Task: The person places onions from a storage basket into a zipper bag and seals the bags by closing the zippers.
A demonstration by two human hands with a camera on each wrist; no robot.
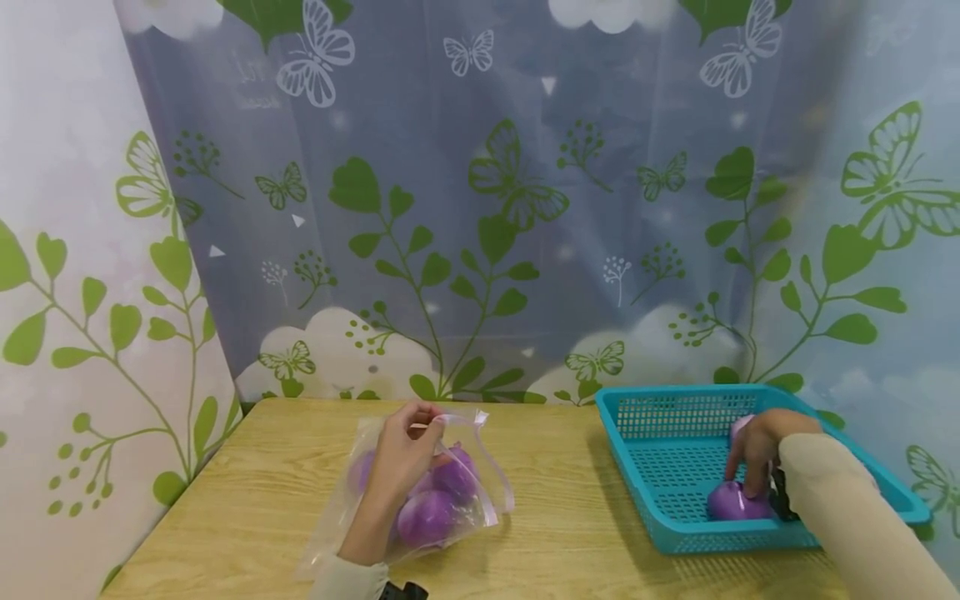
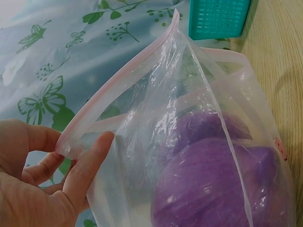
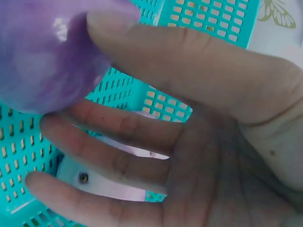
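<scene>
In the head view, my left hand (image 1: 408, 446) pinches the opening edge of a clear zip bag (image 1: 491, 467) between thumb and fingers. Several shiny purple onions (image 1: 427, 518) lie inside the bag on the table. The left wrist view shows the bag's mouth (image 2: 118, 80) spread apart, with purple onions (image 2: 213, 184) behind the film. Over at the right, my right hand (image 1: 761, 450) reaches into a turquoise basket (image 1: 637, 483) and grips a purple onion (image 1: 735, 502) near its front wall. Up close, the thumb lies on one side of that onion (image 3: 47, 56) and fingertips on the other.
A pale pink item (image 1: 741, 427) sits farther back in the basket, partly behind the right hand. The wooden table (image 1: 547, 500) extends between bag and basket. A printed butterfly curtain (image 1: 450, 250) hangs along the table's back edge and both sides.
</scene>
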